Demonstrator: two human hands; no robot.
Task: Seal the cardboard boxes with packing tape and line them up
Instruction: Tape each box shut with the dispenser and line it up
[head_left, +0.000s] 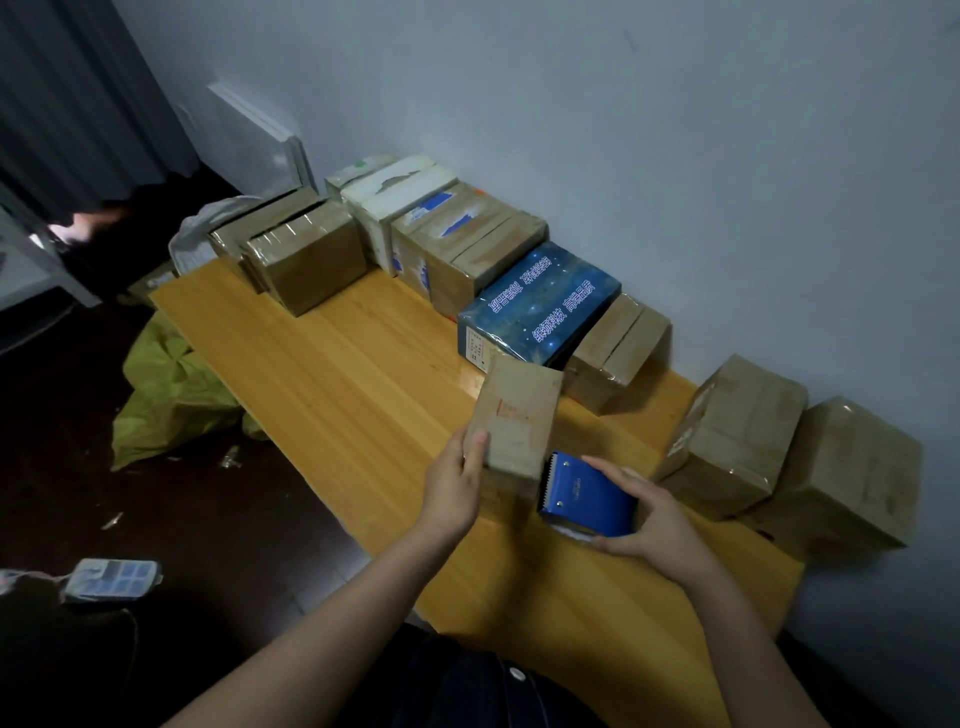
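A small brown cardboard box with a red printed mark stands tilted on the yellow wooden table. My left hand grips its near left corner, thumb on top. My right hand holds a blue tape dispenser, its serrated blade pointing at the box's near right edge. Along the wall runs a row of taped boxes: brown ones, a dark blue printed box, another brown box, and two larger brown boxes at the right.
Two more brown boxes sit at the table's far left end. A white panel leans on the wall. A yellow-green bag and a small blue case lie on the dark floor at the left.
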